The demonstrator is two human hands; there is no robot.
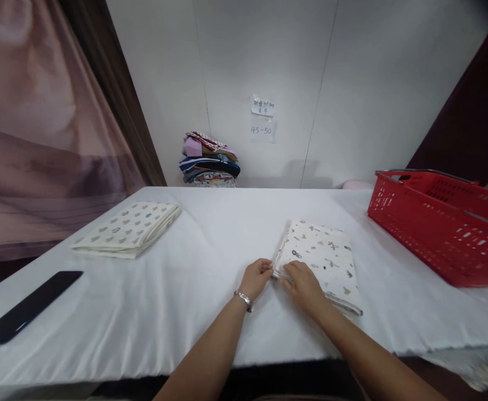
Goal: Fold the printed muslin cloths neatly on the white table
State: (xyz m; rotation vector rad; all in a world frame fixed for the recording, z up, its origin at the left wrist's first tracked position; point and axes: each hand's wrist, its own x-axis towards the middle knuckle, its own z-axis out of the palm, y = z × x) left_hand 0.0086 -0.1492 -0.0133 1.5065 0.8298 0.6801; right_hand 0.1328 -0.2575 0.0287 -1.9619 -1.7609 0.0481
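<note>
A folded white cloth (pixel 323 256) with a small grey and green print lies flat on the table, right of centre. At its near left corner, my left hand (pixel 257 279) pinches the folded edge between thumb and fingers; a bracelet (pixel 244 299) circles that wrist. My right hand (pixel 305 287) rests over the cloth's near edge beside that corner, fingers bent and touching the fabric. Whether the right fingers grip a layer is hidden. The cloth's near right corner shows several stacked layers.
Another folded printed cloth (pixel 131 227) lies at the left, behind a black flat panel (pixel 29 306). A red plastic basket (pixel 440 228) stands at the right edge. Folded textiles (pixel 209 160) are piled beyond the white-covered table (pixel 210 234). Paper signs (pixel 263 118) hang on the wall.
</note>
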